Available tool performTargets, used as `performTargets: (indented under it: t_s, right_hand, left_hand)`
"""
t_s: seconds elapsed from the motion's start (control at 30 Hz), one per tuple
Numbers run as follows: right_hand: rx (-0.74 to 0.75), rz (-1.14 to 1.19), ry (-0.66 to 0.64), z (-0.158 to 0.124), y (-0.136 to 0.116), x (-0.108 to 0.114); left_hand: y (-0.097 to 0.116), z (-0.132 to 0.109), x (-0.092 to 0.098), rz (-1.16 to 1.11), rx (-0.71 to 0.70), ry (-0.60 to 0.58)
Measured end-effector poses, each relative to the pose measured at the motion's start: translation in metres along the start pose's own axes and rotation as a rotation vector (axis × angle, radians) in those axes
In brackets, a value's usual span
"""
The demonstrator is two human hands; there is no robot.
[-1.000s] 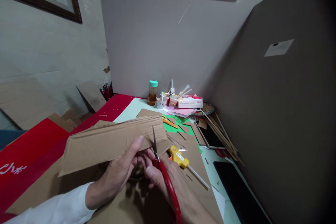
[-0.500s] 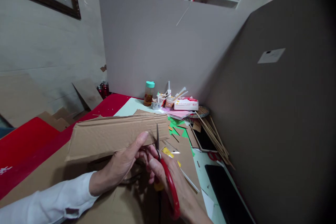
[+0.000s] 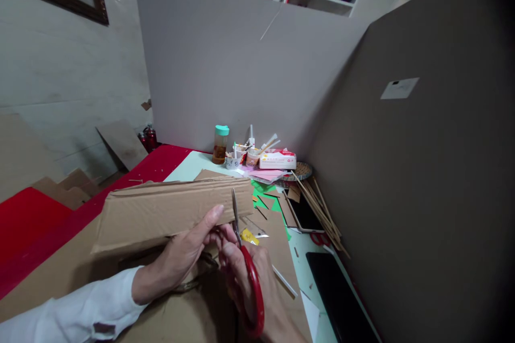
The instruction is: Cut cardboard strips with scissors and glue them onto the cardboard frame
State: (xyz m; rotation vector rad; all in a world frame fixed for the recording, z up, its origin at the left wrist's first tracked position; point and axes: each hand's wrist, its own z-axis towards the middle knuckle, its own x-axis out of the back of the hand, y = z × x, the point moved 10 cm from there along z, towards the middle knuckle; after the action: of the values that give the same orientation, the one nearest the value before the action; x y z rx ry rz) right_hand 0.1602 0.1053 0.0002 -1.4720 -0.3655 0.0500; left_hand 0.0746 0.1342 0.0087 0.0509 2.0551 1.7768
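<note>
My left hand grips a long strip of corrugated cardboard by its near edge, thumb on top close to the right end. My right hand is closed through the red handles of a pair of scissors. The metal blades point up and away and bite into the strip's right end, just right of my left thumb. A yellow glue gun lies on the brown cardboard sheet right behind the blades, mostly hidden.
Grey boards wall the desk at the back and right. A green-capped jar, small cups, a tissue box, green paper scraps, wooden sticks and a dark tablet lie beyond. Red cloth covers the left.
The view has drifted, shifting everything left in the frame. The scissors stay in the strip's right end; the blades sit slightly further along the cut and the strip is held flatter.
</note>
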Motion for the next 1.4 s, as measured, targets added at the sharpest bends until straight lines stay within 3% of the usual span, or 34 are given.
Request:
performTargets:
  t_s: [0.13, 0.47, 0.7, 0.9, 1.03, 1.4]
  right_hand:
    - [-0.01, 0.004, 0.064, -0.002, 0.004, 0.005]
    - [0.018, -0.027, 0.068, -0.006, -0.009, 0.01]
    - [0.104, 0.004, 0.014, -0.006, -0.024, 0.004]
    - [0.035, 0.034, 0.013, -0.005, -0.01, 0.003]
    - [0.067, 0.037, -0.005, -0.004, -0.015, 0.003]
    - [0.12, 0.042, -0.053, -0.004, -0.025, -0.001]
  left_hand:
    - [0.003, 0.001, -0.002, 0.027, -0.017, -0.014]
    - [-0.012, -0.003, 0.0, 0.079, 0.056, 0.002]
    - [-0.016, -0.005, 0.001, 0.07, 0.072, -0.004]
    - [-0.025, -0.002, 0.008, 0.067, 0.091, 0.021]
    - [-0.031, -0.002, 0.008, 0.069, 0.108, 0.015]
    - [-0.025, -0.008, -0.002, 0.121, 0.112, -0.002]
